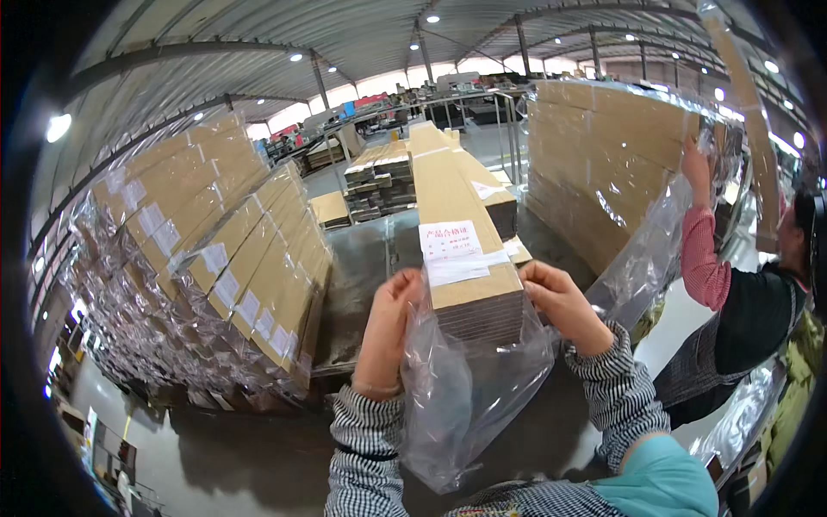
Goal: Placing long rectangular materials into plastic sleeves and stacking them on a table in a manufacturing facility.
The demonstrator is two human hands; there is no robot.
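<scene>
In front of me a long stack of brown cardboard strips (461,194) points away, its layered near end facing me. A white paper label with red print (450,239) lies on its top, beside a pale strap across the stack. A transparent plastic bag (469,396) hangs loose under and around that near end. My left hand (388,327) is closed with its fingertips pinching the bag's edge at the stack's left side. At the right side, my right hand (562,302) pinches the bag's edge too, thumb and fingers together near the stack's corner.
Film-wrapped bundles of cardboard with labels (224,250) are piled on the left. Another wrapped pile (594,155) stands right, where a co-worker (741,302) in a red checked sleeve reaches to the film. Lower cardboard stacks (379,181) and a metal rail stand farther back.
</scene>
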